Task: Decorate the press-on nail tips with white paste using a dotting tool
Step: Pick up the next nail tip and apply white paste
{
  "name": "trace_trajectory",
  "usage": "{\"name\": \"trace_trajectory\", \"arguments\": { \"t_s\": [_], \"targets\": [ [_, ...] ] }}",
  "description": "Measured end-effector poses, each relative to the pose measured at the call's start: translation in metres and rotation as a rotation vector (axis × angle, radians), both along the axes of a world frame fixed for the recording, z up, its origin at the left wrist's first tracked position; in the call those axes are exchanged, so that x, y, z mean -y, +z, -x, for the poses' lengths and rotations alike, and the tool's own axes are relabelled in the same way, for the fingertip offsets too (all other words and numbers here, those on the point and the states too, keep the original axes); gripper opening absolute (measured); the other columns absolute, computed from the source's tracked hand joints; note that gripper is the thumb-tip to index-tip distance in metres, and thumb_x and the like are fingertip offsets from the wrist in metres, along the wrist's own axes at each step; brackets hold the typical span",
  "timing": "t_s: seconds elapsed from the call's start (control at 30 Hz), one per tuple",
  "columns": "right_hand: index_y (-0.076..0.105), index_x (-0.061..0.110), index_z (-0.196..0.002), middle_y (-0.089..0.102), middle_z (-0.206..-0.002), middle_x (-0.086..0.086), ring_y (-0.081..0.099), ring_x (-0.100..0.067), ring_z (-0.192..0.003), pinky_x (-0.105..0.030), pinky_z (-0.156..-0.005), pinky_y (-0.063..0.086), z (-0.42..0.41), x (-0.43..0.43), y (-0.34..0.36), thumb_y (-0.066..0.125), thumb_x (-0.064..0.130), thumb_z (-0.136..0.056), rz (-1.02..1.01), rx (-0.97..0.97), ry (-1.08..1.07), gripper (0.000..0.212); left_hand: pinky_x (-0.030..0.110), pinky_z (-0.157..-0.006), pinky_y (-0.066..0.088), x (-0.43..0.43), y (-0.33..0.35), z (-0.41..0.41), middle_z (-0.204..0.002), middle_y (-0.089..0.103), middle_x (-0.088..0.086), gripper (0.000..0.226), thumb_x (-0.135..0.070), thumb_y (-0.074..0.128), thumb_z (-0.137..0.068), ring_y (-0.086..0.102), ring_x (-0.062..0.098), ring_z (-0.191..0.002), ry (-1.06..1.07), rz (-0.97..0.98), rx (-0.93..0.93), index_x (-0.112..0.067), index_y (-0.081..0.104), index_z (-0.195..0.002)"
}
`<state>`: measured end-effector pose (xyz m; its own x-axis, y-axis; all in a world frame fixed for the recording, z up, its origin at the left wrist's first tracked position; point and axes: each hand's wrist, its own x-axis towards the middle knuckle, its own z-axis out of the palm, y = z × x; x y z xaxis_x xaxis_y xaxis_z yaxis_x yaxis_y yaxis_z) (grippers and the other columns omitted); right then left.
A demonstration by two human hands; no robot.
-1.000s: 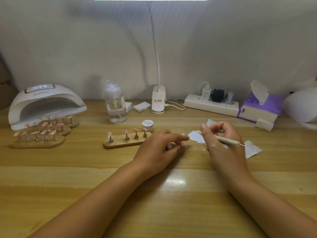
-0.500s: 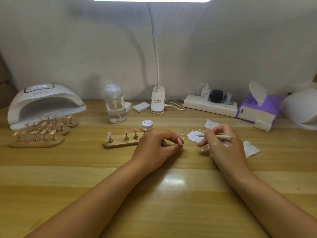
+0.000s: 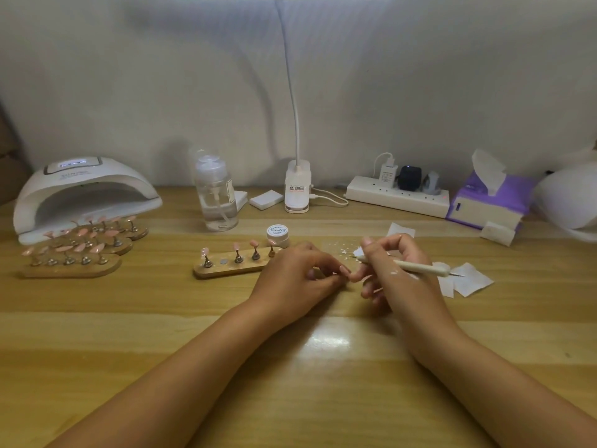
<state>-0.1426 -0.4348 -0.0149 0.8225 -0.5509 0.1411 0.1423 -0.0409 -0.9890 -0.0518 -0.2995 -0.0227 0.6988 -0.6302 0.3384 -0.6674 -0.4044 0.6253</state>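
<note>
Right of the wooden stand [image 3: 232,270]: right hand [image 3: 400,281] fingers clamped on dotting tool [image 3: 420,268], point toward left hand [image 3: 297,279], for steady dabbing, I judge. Left fingers curled together; contents hidden. Four nail tips [image 3: 236,246] sit on the stand.

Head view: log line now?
right hand holds cream pen-shaped dotting tool | left hand curled beside it, contents unclear | round white jar lidded

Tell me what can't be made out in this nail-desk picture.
Head view:
What the left hand pinches, if anything: hidden by its curled fingers.
Paste on the dotting tool in the right hand: too small.
Head of the lamp: cut by the top edge.
Small print on the jar: blurred.
</note>
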Motion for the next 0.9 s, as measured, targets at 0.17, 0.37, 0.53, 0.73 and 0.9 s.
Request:
{"name": "trace_trajectory", "arguments": {
  "t_s": [0.17,0.37,0.53,0.73,0.9],
  "targets": [
    [0.057,0.011,-0.092,0.074,-0.07,-0.003,0.061,-0.009,-0.053,-0.019,-0.046,0.046,0.0027,0.0012,0.0011,0.066,0.032,-0.094,0.066,0.04,-0.007,0.023,0.031,-0.065,0.046,0.0005,-0.0014,-0.0007,-0.083,0.06,-0.012,0.011,-0.032,0.072,-0.087,0.048,0.002,-0.061,-0.028,0.001,0.012,-0.033,0.076,-0.097],
    [0.057,0.005,-0.09,0.069,-0.06,-0.004,0.056,-0.008,-0.047,-0.019,-0.045,0.043,0.0039,0.0004,-0.0005,0.067,0.028,-0.094,0.088,0.024,-0.052,0.025,0.019,-0.06,0.036,-0.0008,0.0001,-0.0017,-0.082,0.07,-0.016,0.011,-0.028,0.077,-0.083,0.053,-0.007,-0.058,-0.043,0.033,-0.04,-0.035,0.068,-0.084],
    [0.054,0.007,-0.095,0.071,-0.063,-0.002,0.056,-0.007,-0.047,-0.017,-0.045,0.044,0.0036,0.0025,0.0001,0.066,0.029,-0.095,0.078,0.009,-0.063,0.025,0.007,-0.056,0.031,-0.001,0.0,-0.0004,-0.073,0.064,-0.02,0.008,-0.03,0.076,-0.083,0.054,-0.011,-0.059,-0.041,0.005,-0.021,-0.033,0.068,-0.084],
    [0.052,0.007,-0.087,0.071,-0.065,-0.006,0.062,-0.009,-0.05,-0.015,-0.044,0.042,0.0061,-0.001,0.0049,0.068,0.022,-0.094,0.125,0.094,-0.099,0.023,0.028,-0.065,0.045,-0.0014,-0.001,-0.0027,-0.086,0.066,-0.017,0.014,-0.027,0.074,-0.085,0.051,0.002,-0.059,-0.039,0.058,-0.025,-0.038,0.067,-0.081],
    [0.053,0.007,-0.08,0.069,-0.057,-0.005,0.058,-0.006,-0.045,-0.015,-0.044,0.043,0.0051,0.0037,0.0041,0.067,0.015,-0.09,0.071,-0.009,-0.07,0.019,0.027,-0.063,0.046,-0.001,-0.0035,-0.0036,-0.086,0.068,-0.022,0.011,-0.023,0.074,-0.084,0.054,0.002,-0.061,-0.041,0.075,-0.03,-0.033,0.069,-0.084]
  ]
}}
